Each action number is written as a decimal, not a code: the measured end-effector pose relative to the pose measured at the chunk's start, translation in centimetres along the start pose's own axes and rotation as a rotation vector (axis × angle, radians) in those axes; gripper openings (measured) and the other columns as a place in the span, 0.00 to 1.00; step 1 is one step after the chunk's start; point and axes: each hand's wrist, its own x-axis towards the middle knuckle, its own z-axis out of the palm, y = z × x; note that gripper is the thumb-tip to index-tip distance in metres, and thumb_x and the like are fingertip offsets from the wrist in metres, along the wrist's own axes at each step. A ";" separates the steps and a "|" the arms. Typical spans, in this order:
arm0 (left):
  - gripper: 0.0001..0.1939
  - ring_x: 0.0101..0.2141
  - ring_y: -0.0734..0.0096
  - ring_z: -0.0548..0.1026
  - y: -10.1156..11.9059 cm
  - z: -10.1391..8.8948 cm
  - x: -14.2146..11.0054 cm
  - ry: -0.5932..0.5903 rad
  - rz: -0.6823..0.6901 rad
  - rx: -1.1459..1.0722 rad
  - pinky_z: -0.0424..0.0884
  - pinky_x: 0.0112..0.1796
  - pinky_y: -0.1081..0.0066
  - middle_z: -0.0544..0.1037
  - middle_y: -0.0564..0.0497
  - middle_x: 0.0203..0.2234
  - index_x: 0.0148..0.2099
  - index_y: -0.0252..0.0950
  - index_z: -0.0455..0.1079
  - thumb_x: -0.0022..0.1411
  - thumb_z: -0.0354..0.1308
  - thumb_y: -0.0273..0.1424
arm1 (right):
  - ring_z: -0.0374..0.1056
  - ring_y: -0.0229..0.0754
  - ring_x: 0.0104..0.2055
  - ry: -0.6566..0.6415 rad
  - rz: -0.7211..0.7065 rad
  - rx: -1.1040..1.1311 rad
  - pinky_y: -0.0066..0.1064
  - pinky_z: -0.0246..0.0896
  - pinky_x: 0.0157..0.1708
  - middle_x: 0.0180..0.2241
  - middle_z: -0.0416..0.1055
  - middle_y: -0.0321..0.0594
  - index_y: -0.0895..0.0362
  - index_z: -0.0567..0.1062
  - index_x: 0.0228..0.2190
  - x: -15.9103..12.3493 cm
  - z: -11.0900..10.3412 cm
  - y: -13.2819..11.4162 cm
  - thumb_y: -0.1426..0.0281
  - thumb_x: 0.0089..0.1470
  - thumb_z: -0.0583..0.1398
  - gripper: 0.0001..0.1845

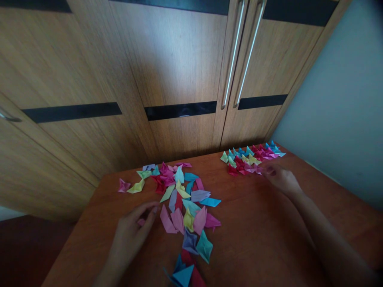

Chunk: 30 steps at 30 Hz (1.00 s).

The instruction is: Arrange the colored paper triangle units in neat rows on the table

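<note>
My left hand (133, 229) is at the left edge of a loose pile of folded paper pieces, thumb and forefinger brought together. A bit of pink shows through the gap between its fingers; whether it is held or lies behind them I cannot tell. Closest to those fingertips are a pink folded strip (168, 220) and a light green one (167, 193). On the right, my right hand (283, 180) reaches to the near end of a grouped set of small origami pieces (239, 163). Its fingers are closed at a pink origami piece (257, 170) there.
The reddish-brown table (245, 231) meets a wooden cabinet (179, 137) with metal handles at the back and a pale wall (338, 119) at right. A blue folded piece (183, 275) and a red strip (196, 275) lie near the front. A pink piece (123, 185) sits far left.
</note>
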 end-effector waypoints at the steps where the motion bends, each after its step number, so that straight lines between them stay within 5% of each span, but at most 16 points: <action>1: 0.16 0.39 0.62 0.79 0.1 0.0 0.0 0.004 0.002 0.000 0.74 0.35 0.72 0.82 0.52 0.38 0.42 0.42 0.75 0.60 0.54 0.45 | 0.72 0.44 0.32 -0.023 0.010 -0.012 0.30 0.63 0.30 0.34 0.76 0.43 0.56 0.76 0.39 -0.4 0.2 0.0 0.60 0.51 0.58 0.17; 10: 0.17 0.37 0.61 0.79 0.9 -0.4 0.1 0.021 0.000 -0.004 0.74 0.34 0.71 0.83 0.50 0.37 0.40 0.41 0.76 0.59 0.53 0.46 | 0.71 0.44 0.32 0.009 0.033 -0.126 0.30 0.59 0.29 0.33 0.76 0.43 0.56 0.76 0.33 -0.9 0.8 -0.2 0.66 0.53 0.55 0.11; 30: 0.16 0.37 0.62 0.80 0.4 -0.1 0.0 0.022 0.016 0.001 0.75 0.34 0.72 0.83 0.51 0.37 0.41 0.41 0.76 0.59 0.54 0.44 | 0.71 0.44 0.32 -0.089 0.126 -0.153 0.29 0.55 0.27 0.36 0.76 0.42 0.53 0.77 0.40 0.9 0.9 -2.0 0.65 0.54 0.56 0.13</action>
